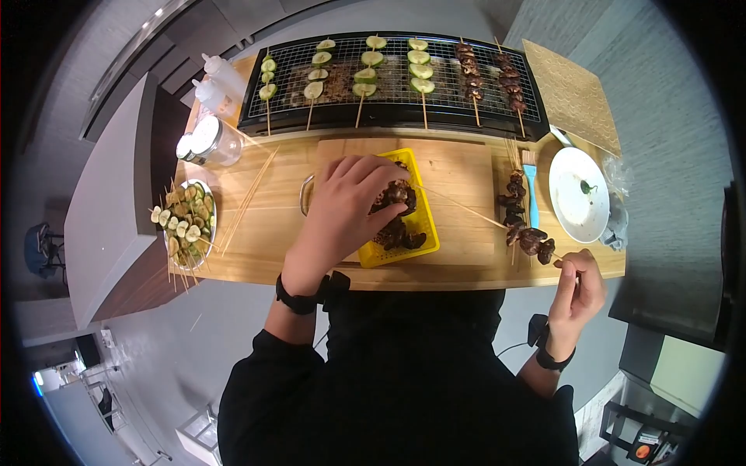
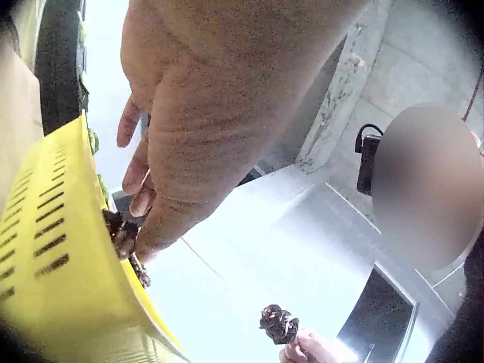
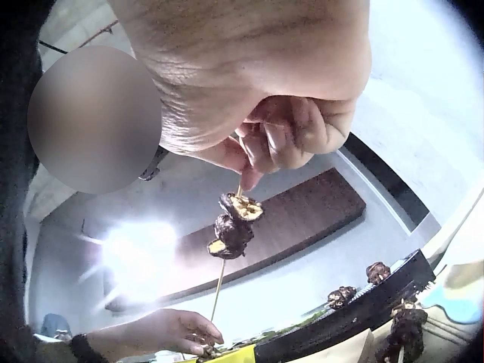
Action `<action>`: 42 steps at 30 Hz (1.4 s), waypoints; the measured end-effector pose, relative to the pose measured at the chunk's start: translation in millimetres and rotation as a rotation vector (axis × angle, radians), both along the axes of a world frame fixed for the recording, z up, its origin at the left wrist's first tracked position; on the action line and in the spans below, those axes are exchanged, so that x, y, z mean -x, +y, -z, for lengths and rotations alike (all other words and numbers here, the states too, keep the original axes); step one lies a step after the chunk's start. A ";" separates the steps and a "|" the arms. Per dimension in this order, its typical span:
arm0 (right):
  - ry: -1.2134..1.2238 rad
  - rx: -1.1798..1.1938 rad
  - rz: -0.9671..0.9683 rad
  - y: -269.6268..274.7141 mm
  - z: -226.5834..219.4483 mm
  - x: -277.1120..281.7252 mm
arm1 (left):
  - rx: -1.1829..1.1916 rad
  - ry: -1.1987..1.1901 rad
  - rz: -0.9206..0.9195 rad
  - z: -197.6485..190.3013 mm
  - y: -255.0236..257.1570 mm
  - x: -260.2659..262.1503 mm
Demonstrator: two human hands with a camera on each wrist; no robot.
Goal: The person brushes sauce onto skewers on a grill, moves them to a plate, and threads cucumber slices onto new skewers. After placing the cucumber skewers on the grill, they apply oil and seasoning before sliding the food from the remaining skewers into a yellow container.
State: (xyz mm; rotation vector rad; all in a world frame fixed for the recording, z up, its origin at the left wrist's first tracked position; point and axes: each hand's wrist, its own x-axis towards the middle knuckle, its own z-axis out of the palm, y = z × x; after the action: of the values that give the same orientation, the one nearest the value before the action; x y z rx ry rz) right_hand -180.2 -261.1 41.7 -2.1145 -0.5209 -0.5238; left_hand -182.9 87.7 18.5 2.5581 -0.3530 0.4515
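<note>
The right hand pinches the lower end of a wooden skewer carrying several dark mushroom-like pieces, beyond the board's right side. From those pieces the bare stick runs up-left towards the yellow basket. Over that basket the left hand holds a dark piece between thumb and fingers, close to the stick's far end. More dark pieces lie in the basket. In the right wrist view the right hand grips the stick just above the threaded pieces.
A black grill with vegetable and dark skewers stands at the back. Finished dark skewers, a blue brush and a white bowl lie right. At left are a plate of skewers, loose sticks, jars and bottles.
</note>
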 end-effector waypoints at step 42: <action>-0.021 -0.001 -0.189 41.7 4.1 -6.9 | 0.156 -0.081 0.194 -10.4 -26.3 1.6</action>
State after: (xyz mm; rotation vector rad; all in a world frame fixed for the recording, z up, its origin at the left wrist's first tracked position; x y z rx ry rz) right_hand -173.3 -219.4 37.6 -2.0351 -0.7234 -0.4381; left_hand -184.5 61.4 28.9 2.3317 -0.5672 0.4908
